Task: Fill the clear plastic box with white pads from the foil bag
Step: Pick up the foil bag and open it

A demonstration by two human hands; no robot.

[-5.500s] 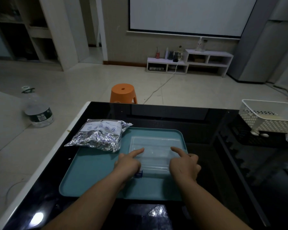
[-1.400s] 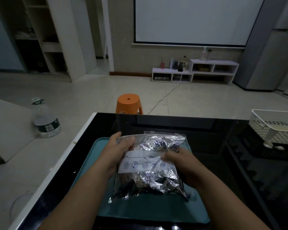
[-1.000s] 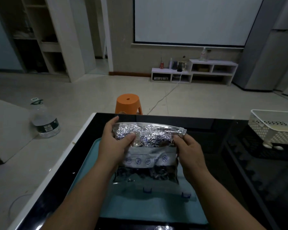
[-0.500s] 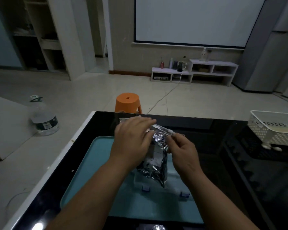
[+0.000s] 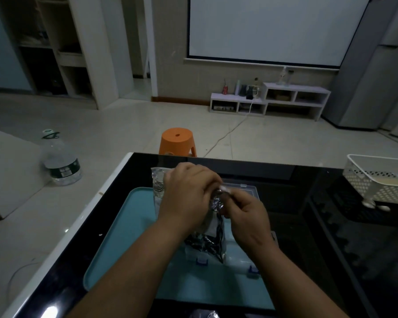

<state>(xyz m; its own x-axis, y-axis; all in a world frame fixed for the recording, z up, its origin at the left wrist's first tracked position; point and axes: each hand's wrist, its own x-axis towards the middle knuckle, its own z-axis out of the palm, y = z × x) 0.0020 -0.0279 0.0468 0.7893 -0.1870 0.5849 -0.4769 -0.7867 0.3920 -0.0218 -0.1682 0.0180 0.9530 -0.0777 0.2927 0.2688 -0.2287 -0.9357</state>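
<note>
I hold the crinkled silver foil bag (image 5: 210, 239) upright over the clear plastic box (image 5: 248, 191), which sits on the teal tray (image 5: 124, 237). My left hand (image 5: 186, 198) grips the bag's top from the left and covers most of it. My right hand (image 5: 246, 216) pinches the top edge on the right, where a bit of white shows at the fingertips. The box has blue clasps at its near edge. No pads are visible in the box; the bag and my hands hide most of it.
The tray lies on a glossy black table (image 5: 331, 249) with a white left edge. A white perforated basket (image 5: 381, 180) stands at the far right. On the floor are an orange stool (image 5: 178, 141) beyond the table and a large water bottle (image 5: 60, 161) to the left.
Five seconds ago the bag lay on the tray's left and my fingers were on the box. Since then I lifted the bag, turned it upright, and brought both hands together at its top.
</note>
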